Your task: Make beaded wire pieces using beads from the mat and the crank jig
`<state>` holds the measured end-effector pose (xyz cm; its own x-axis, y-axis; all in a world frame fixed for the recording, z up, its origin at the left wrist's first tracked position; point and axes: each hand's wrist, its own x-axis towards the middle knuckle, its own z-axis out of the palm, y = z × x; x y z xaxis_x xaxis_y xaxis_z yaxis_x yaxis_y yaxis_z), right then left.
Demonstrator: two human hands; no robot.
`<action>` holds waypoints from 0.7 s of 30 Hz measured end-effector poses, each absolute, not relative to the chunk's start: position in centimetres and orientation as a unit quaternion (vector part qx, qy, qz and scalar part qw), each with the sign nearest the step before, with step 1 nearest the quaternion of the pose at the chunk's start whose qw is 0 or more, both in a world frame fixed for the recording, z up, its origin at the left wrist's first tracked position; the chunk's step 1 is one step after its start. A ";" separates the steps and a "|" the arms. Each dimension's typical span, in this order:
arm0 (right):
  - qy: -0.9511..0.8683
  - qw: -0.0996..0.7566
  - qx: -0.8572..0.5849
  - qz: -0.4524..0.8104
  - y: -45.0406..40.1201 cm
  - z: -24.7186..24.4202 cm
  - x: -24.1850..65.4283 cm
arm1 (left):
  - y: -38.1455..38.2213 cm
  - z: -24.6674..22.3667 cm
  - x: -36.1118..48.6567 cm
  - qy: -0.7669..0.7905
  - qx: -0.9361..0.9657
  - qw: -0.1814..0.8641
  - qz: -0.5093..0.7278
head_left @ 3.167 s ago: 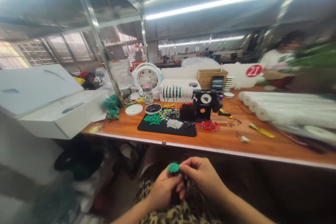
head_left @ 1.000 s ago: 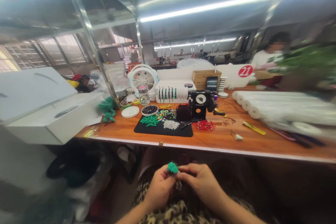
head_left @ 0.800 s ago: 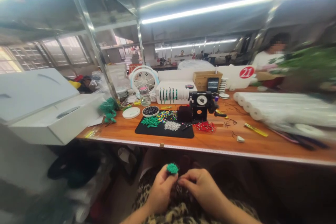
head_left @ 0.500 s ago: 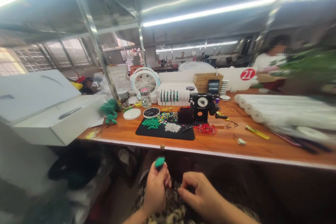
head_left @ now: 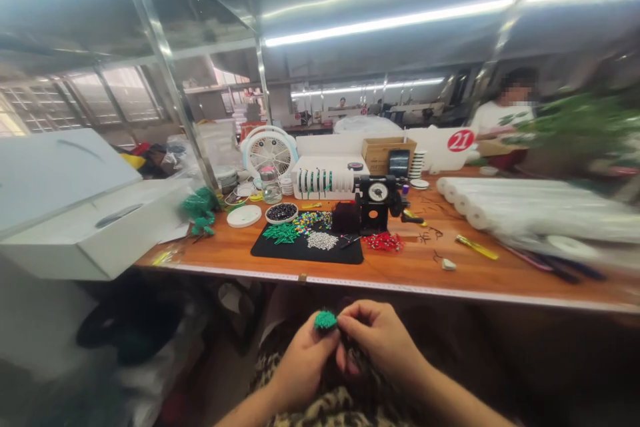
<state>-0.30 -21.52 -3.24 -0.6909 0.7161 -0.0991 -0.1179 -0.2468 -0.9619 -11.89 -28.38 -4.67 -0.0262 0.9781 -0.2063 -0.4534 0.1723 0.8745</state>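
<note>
In front of my lap, my left hand (head_left: 305, 361) is closed around a small bright green bundle (head_left: 325, 320) with a bumpy top that pokes out above the thumb. My right hand (head_left: 383, 337) is pinched, thumb against forefinger, right at the bundle's right side. Whatever lies between those fingertips is too small to make out. Beyond the hands, a black mat (head_left: 305, 257) on the bench carries green sticks (head_left: 281, 233), multicoloured beads (head_left: 313, 221) and silvery beads (head_left: 321, 241).
The wooden bench (head_left: 390, 280) has a white front edge. On it stand a black machine with a dial (head_left: 375, 203), a fan (head_left: 270, 153), a dish of black beads (head_left: 281, 213), red pieces (head_left: 383, 241) and white rolls (head_left: 500, 203). A white box (head_left: 85, 233) is at left; a person (head_left: 503, 117) sits at right.
My left hand has shifted right with the green bundle. My right hand has risen, bringing its pinched fingertips from below and apart to the bundle's side. The camera view has turned slightly right.
</note>
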 end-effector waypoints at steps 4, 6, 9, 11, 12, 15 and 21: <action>-0.570 0.316 -0.265 0.711 -21.9 -3.7 -0.3 | -28.6 -4.1 -12.0 0.469 0.341 0.566 0.585; -0.569 0.318 -0.250 0.716 -21.8 -4.2 -0.1 | -28.7 -4.1 -12.1 0.459 0.328 0.576 0.592; -0.581 0.325 -0.263 0.698 -21.6 -4.9 0.2 | -28.8 -4.4 -12.1 0.446 0.284 0.605 0.595; -0.593 0.334 -0.291 0.672 -21.4 -5.2 0.4 | -28.7 -4.5 -12.0 0.445 0.247 0.607 0.610; -0.594 0.335 -0.303 0.666 -21.4 -5.3 0.5 | -28.7 -4.6 -11.9 0.445 0.228 0.606 0.619; -0.581 0.328 -0.313 0.676 -21.2 -5.5 0.7 | -28.7 -4.4 -11.8 0.442 0.179 0.610 0.632; -0.590 0.307 -0.278 0.692 -21.3 -5.5 1.0 | -28.5 -4.2 -12.3 0.395 0.151 0.673 0.607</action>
